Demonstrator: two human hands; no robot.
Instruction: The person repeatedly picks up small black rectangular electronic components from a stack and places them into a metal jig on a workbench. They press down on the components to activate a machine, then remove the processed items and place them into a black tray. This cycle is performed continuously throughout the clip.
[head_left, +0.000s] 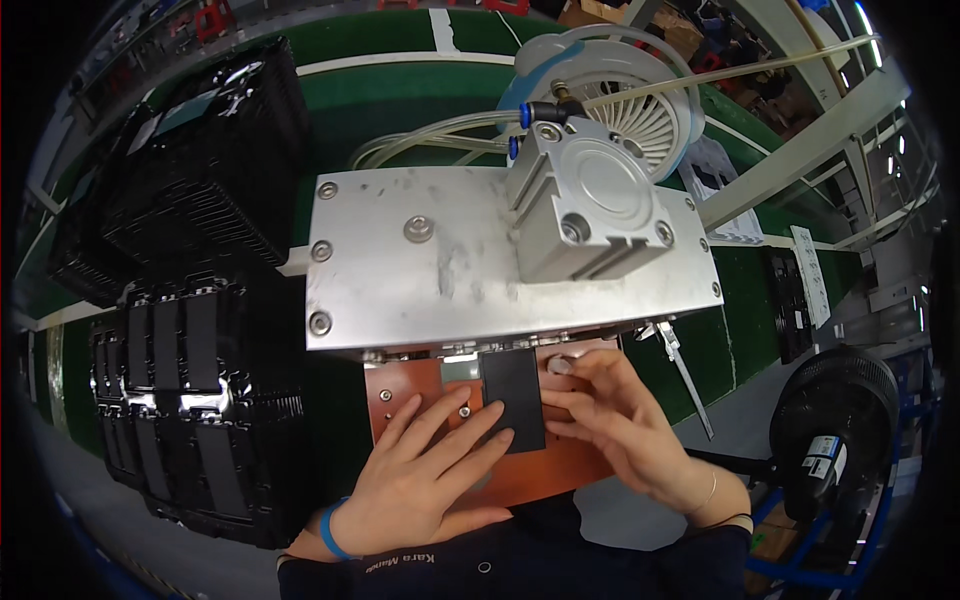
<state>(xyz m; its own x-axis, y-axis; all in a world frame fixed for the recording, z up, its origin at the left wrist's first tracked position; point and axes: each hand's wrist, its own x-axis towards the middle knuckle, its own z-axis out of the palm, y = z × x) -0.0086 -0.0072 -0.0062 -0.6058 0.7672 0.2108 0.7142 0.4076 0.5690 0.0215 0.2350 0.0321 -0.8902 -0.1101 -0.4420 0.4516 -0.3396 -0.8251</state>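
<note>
My left hand (425, 480) lies flat with its fingers spread over the reddish-orange plate (540, 480). Its fingertips touch the left side of a flat black rectangular piece (515, 385). The far end of that piece reaches the front of a silver metal press (420, 280) with a pneumatic cylinder (600, 190) on top. At the piece's right edge, my right hand (625, 425) has its fingers bent and drawn together. A small pale grey thing (560, 366) shows at its fingertips; what it is I cannot make out.
Stacks of glossy black plastic trays (200, 350) stand on the left. Behind the press is a white and blue fan (640, 110), with clear air hoses (430, 130) nearby. A caliper (685, 375) lies right on the green bench (725, 350). A black round machine (835, 410) stands at lower right.
</note>
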